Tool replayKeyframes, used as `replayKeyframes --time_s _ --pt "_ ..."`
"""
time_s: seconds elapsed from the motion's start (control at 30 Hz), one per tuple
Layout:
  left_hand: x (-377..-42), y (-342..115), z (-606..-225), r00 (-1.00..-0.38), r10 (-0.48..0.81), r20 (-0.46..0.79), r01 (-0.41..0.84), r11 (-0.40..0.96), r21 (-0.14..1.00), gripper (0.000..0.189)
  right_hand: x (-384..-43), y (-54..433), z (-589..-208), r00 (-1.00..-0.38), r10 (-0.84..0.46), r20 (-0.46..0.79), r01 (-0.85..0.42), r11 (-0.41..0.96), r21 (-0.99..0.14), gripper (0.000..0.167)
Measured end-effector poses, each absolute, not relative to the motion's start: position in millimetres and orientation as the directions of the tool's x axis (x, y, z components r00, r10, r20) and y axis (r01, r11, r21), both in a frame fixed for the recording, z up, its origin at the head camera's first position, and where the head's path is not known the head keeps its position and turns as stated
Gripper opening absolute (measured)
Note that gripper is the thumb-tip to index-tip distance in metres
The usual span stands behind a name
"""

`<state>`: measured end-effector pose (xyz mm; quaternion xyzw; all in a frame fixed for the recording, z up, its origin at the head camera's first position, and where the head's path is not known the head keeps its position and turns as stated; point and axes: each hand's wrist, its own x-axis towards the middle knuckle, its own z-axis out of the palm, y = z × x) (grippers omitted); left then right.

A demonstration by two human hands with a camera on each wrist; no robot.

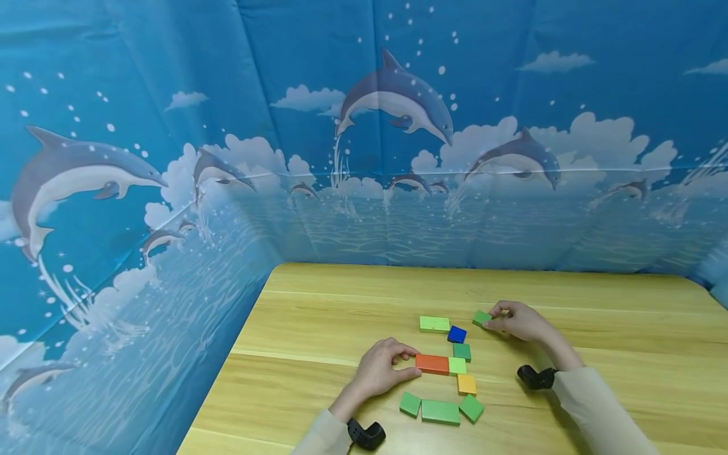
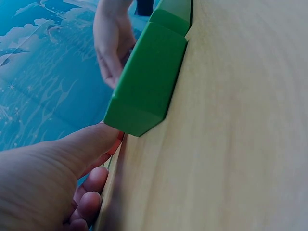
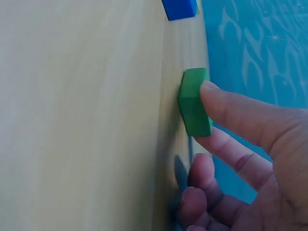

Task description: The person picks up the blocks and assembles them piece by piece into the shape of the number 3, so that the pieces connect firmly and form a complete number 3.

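Note:
In the head view my right hand (image 1: 520, 321) pinches a small green block (image 1: 481, 318) between thumb and forefinger, to the right of a blue block (image 1: 457, 335). The right wrist view shows the thumb on its face and a finger beneath it, the other fingers curled. My left hand (image 1: 380, 368) holds the left end of a red rectangular block (image 1: 432, 364) between thumb and forefinger. That red block lies on the table against a small light green block (image 1: 457, 366). In the left wrist view a green block (image 2: 147, 77) covers most of the red one.
Behind the red block lie a long light green block (image 1: 435, 324) and a green square (image 1: 462, 352). Toward the front are an orange block (image 1: 467, 384), a long green block (image 1: 440, 412) and tilted green squares (image 1: 410, 404) at its ends. A dolphin-printed curtain (image 1: 364, 227) borders the wooden table (image 1: 273, 379).

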<state>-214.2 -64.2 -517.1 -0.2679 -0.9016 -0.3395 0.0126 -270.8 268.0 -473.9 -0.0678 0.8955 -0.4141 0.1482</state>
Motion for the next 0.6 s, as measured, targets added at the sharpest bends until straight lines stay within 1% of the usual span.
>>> replayKeyframes --time_s 0.27,0.47,0.6 --pt "-213 -65 -515 -0.860 0.470 0.198 0.483 0.626 0.612 0.033 -302 239 -475 -0.945 -0.231 -0.233 0.025 0.657 -0.753 0.031" --pt "-213 -65 -516 -0.857 0.474 0.202 0.490 0.628 0.604 0.034 -315 218 -475 -0.937 -0.264 -0.229 0.026 0.601 -0.799 0.028" --pt "-214 -66 -516 -0.858 0.474 0.200 0.490 0.633 0.599 0.035 -322 205 -475 -0.934 -0.264 -0.243 0.046 0.582 -0.812 0.029"
